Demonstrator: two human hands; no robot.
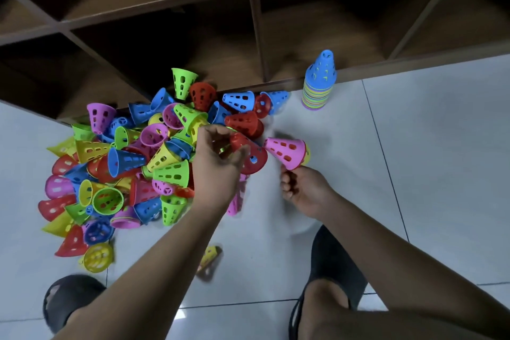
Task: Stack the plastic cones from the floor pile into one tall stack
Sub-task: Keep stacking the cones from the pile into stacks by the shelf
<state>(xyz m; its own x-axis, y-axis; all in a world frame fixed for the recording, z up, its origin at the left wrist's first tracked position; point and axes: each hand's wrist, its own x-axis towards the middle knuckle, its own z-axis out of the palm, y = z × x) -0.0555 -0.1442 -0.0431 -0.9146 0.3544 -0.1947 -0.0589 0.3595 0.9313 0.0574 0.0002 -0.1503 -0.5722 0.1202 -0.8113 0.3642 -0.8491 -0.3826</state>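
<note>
Left grip (215,163) pinches the red cone (255,159), mouth facing the tip of the pink cone (285,150) that the right grip (303,190) holds.

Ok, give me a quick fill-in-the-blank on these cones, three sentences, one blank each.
1. The left hand grips a single cone coloured ____.
2. The nested pair held by the right hand has ____ outermost, over yellow.
3. The standing stack by the wooden shelf is topped with ____.

Missing words: red; pink; blue
</note>
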